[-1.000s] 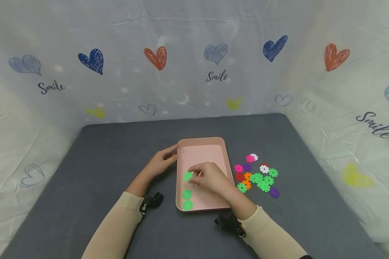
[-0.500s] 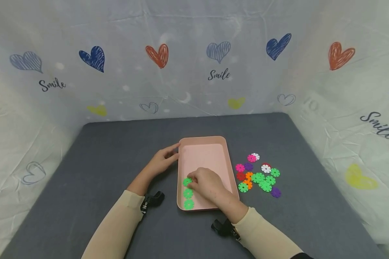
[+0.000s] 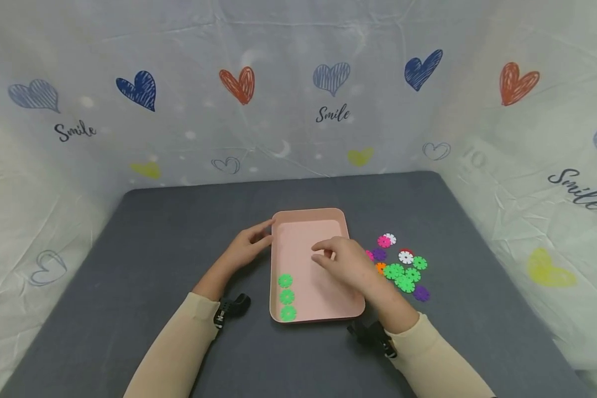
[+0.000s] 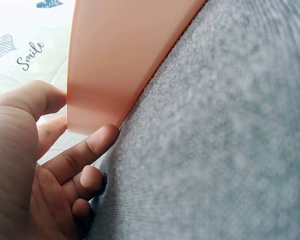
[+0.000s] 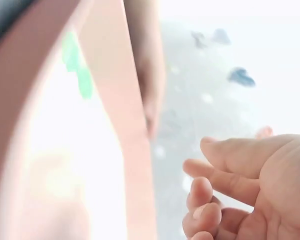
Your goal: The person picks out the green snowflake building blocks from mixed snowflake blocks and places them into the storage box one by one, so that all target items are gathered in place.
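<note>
A pink rectangular tray (image 3: 305, 235) lies on the table, with a column of 3 green notched plastic discs (image 3: 287, 297) in its near left corner. My left hand (image 3: 246, 247) touches the tray's left side with its fingertips; in the left wrist view thumb and fingers (image 4: 92, 145) meet the tray wall, none of them wrapped round it. Over the tray's right half hovers my right hand (image 3: 350, 265), thumb and forefinger apart and nothing between them. The right wrist view has that hand (image 5: 240, 190) with loosely bent fingers, beside the tray (image 5: 135, 165).
Right of the tray several loose notched discs (image 3: 405, 283) lie in a cluster, green, white, pink, purple and orange; my right hand and forearm cover part of it. The dark grey table (image 3: 189, 215) meets a curtain (image 3: 278, 127) printed with hearts at the back and sides.
My right hand set a green disc down above the other two, let go of it and moved right, away from the column. My left hand stays at the tray's side.
</note>
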The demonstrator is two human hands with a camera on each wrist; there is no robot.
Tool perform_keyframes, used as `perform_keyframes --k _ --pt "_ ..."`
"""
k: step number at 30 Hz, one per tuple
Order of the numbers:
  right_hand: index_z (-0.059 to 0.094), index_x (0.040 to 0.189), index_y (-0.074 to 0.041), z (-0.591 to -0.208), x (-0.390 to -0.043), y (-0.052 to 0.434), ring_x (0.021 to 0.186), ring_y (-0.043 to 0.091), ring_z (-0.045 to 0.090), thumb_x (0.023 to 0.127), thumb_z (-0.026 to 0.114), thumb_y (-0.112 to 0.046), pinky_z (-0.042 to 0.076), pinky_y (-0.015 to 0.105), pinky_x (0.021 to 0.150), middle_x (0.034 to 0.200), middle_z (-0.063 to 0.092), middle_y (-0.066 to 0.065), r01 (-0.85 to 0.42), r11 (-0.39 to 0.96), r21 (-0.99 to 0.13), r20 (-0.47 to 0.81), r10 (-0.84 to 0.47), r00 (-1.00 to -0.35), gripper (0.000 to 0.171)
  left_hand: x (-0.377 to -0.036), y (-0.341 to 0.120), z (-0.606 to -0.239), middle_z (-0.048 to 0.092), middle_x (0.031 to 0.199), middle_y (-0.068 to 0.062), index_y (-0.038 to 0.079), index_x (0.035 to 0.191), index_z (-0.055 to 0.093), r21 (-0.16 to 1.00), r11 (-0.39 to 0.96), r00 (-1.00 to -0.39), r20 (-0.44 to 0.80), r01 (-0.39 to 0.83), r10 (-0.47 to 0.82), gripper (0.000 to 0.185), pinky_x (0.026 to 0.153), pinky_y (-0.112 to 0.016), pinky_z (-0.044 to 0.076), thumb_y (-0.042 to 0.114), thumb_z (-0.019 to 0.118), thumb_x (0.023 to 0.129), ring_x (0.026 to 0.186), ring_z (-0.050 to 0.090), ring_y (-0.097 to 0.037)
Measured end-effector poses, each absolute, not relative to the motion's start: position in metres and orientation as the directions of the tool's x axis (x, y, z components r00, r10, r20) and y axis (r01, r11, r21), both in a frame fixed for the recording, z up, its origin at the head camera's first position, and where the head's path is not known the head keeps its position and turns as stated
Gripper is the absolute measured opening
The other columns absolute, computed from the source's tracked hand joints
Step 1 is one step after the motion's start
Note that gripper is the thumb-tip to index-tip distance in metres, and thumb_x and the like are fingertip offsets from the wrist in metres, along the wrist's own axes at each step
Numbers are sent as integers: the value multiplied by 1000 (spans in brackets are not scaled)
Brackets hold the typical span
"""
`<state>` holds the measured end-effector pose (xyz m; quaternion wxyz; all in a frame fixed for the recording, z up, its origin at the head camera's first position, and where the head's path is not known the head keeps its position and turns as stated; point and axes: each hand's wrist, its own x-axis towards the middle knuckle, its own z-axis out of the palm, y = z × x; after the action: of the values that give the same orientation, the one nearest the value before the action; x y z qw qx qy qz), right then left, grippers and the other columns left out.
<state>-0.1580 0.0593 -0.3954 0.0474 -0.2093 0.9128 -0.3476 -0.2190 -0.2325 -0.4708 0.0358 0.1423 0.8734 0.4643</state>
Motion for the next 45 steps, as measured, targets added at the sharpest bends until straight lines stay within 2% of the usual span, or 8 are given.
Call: perform_keyframes --k 10,16,25,29,32,35,39,45 --pt "78 98 -7 -397 -160 145 68 11 53 90 74 -7 46 33 66 74 60 -7 -367 763 -532 -37 -455 -890 9 -220 -233 -473 71 111 -9 16 157 46 810 547 -960 64 210 273 59 77 -39 46 32 65 104 92 61 -22" --pt "75 95 -11 -416 -154 160 66 8 49 79 86 -6 44 31 64 70 51 -8 -438 775 -456 -118 -540 -833 20 -221 -231 -473 71 112 -10 17 157 46 814 541 -959 64 211 277 58 76 -40 46 33 64 104 92 61 -23" --pt "59 79 -17 -423 -153 158 62 9 46 75 88 -6 41 32 60 67 48 -7 -455 795 -401 -47 -514 -856 31 -221 -231 -473 71 115 -11 17 157 46 808 547 -959 74 218 273 59 81 -41 47 35 64 104 97 64 -24" --pt "61 82 -15 -413 -156 156 61 8 48 78 87 -4 43 31 59 68 52 -9 -435 767 -471 7 -491 -871 28 -221 -231 -474 71 114 -10 17 157 46 810 544 -958 74 219 276 58 81 -42 47 33 64 104 97 64 -24" --pt "72 98 -11 -401 -160 149 64 12 60 84 82 -5 49 32 63 73 61 -7 -375 718 -586 16 -453 -892 18 -222 -231 -473 71 116 -11 17 157 46 815 538 -958 68 215 280 58 82 -42 47 32 64 104 98 64 -24" --pt "76 118 -9 -388 -164 136 77 20 71 91 76 -6 56 39 72 91 69 2 -252 635 -730 -41 -410 -911 27 -222 -232 -474 71 114 -11 17 157 47 819 535 -959 65 209 275 57 80 -41 47 30 64 104 95 63 -24" --pt "71 131 -8 -377 -174 113 96 23 70 93 75 -7 58 42 82 110 66 10 -106 494 -863 -118 -401 -908 38 -222 -233 -474 71 112 -11 17 156 47 820 535 -962 65 204 266 56 77 -40 47 29 65 104 92 61 -24" --pt "68 133 -2 -371 -187 77 98 22 71 91 79 -5 56 38 88 102 66 10 -43 376 -926 -159 -491 -857 44 -222 -232 -475 71 113 -11 16 156 48 818 535 -961 71 209 267 57 78 -40 47 30 65 104 94 62 -23"
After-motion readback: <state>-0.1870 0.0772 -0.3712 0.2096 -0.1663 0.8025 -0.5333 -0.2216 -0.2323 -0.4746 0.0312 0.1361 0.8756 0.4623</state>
